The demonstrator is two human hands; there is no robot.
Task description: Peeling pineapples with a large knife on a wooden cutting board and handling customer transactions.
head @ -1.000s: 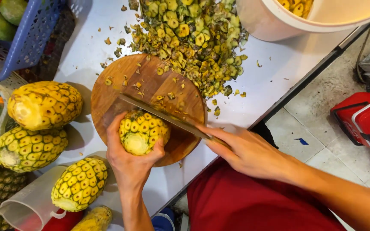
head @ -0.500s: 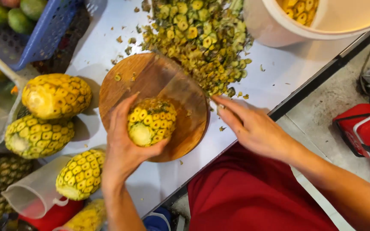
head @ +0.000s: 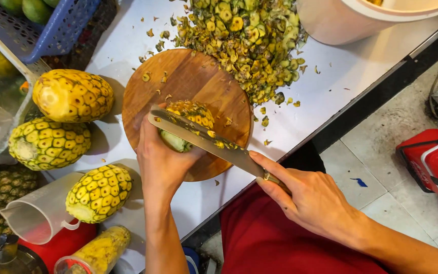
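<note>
Knife in right hand crosses pineapple gripped by left hand.

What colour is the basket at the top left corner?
The basket is blue, with a lattice of holes; the head view shows it, holding green fruit.

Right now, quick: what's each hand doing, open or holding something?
Left hand: closed around the pineapple on the round wooden board.
Right hand: closed on the handle of the knife, blade laid across the pineapple.
</note>
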